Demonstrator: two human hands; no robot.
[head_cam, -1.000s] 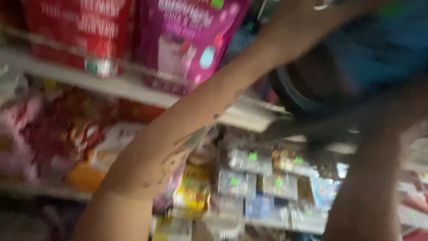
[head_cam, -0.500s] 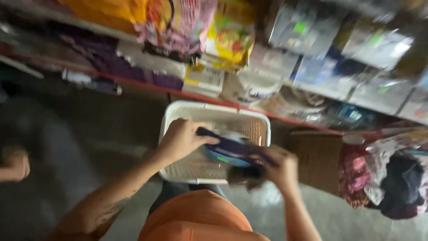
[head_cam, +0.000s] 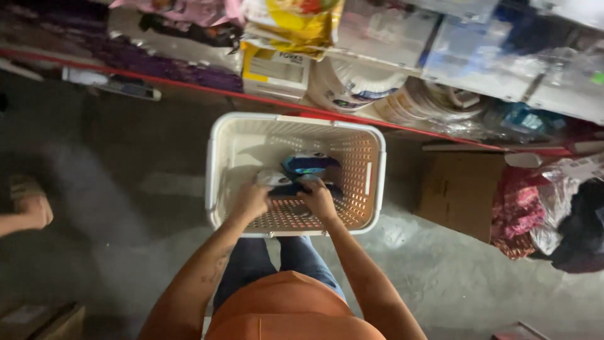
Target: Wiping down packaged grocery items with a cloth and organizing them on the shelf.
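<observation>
Both hands reach down into a cream perforated plastic laundry-style basket [head_cam: 217, 164] that sits on the grey concrete floor [head_cam: 113, 189] in front of the person. The fingers of the left hand [head_cam: 250, 200] curl down around the pale, rounded end of a dark blue flat packet [head_cam: 308, 167] lying on the basket's bottom; the grip looks closed on it, though the fingertips themselves are hidden under the packet's edge. The right hand [head_cam: 319, 199] sits just beside the left, its fingers bent and pressed onto the same dark packet, holding its near edge. The packet rests toward the middle of the basket, slightly nearer the right wall, where orange light shows through the perforations.

Outward from the hands, two bare forearms run back to an orange top [head_cam: 296, 308] and blue jeans [head_cam: 251, 264]. To the right of the basket stands a brown cardboard box [head_cam: 459, 189], and past it a heap of red, white and dark cloth and bags [head_cam: 553, 214]. Above the basket a red-edged shelf [head_cam: 189, 85] carries stacked paper plates [head_cam: 358, 85], a yellow-and-white carton [head_cam: 274, 69] and clear plastic-wrapped packs [head_cam: 465, 44]. At the far left edge, another person's foot [head_cam: 28, 204] rests on the floor, well apart from the basket.
</observation>
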